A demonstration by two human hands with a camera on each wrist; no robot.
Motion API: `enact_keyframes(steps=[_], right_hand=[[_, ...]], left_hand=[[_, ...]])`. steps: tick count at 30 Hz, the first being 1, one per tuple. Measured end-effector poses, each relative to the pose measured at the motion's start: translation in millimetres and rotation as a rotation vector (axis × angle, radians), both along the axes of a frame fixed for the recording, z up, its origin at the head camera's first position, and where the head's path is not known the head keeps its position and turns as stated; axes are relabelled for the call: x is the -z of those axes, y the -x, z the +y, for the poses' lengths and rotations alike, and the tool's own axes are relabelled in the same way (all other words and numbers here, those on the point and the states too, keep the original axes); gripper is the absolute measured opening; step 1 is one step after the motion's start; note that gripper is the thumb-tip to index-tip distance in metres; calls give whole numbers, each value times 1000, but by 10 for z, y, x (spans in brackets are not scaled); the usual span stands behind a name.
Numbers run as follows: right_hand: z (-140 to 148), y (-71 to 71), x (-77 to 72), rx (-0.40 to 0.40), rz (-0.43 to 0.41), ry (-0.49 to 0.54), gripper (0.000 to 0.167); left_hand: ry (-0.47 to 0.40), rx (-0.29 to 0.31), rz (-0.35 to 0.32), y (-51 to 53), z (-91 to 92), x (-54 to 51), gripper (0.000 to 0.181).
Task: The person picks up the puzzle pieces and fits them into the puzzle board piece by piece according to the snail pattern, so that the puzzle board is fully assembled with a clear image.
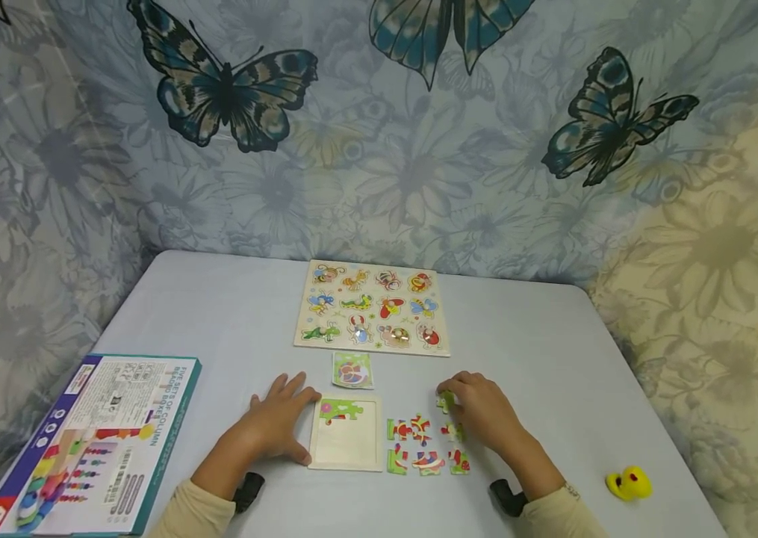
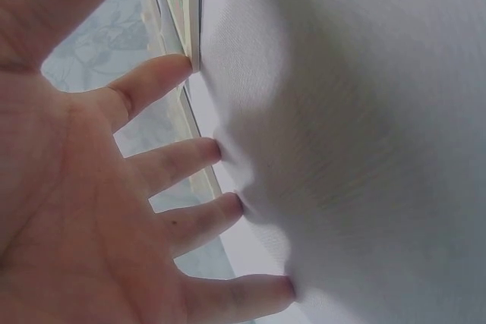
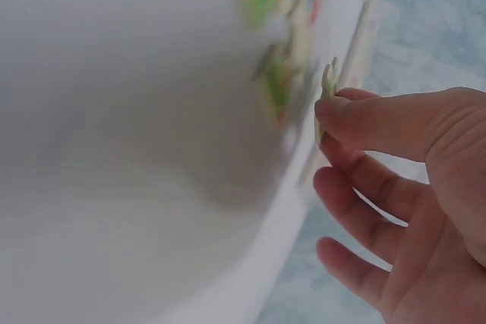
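A square wooden puzzle tray lies in the middle of the table, with green and pink pieces in its upper left corner. My left hand spreads its fingers along the tray's left side; in the left wrist view a fingertip touches the tray's edge. To the right, my right hand pinches a green jigsaw piece between thumb and finger, just off the table. Several loose pieces in red, green and white lie between the tray and this hand.
Behind the tray lies a small picture card, then a wooden insect puzzle board. A large box fills the table's left side. Far right sits a yellow rubber duck. A butterfly-printed cloth hangs behind.
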State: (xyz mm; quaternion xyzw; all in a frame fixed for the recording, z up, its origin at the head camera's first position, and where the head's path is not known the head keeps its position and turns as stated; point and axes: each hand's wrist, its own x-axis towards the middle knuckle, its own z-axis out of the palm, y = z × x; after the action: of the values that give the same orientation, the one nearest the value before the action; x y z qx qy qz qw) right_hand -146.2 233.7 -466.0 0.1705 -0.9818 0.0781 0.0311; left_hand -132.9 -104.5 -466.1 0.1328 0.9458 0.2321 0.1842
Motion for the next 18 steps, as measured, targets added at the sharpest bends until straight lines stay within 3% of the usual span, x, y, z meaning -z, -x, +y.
enact_keyframes(steps=[6, 12, 18], right_hand=[[-261, 0, -73, -69, 15, 9, 29], [-559, -23, -73, -198, 62, 6, 27], [-822, -24, -61, -285, 36, -31, 24]], left_hand=[[15, 6, -1, -3, -12, -8, 88], [20, 24, 12, -2, 3, -10, 87], [13, 18, 31, -18, 14, -4, 86]])
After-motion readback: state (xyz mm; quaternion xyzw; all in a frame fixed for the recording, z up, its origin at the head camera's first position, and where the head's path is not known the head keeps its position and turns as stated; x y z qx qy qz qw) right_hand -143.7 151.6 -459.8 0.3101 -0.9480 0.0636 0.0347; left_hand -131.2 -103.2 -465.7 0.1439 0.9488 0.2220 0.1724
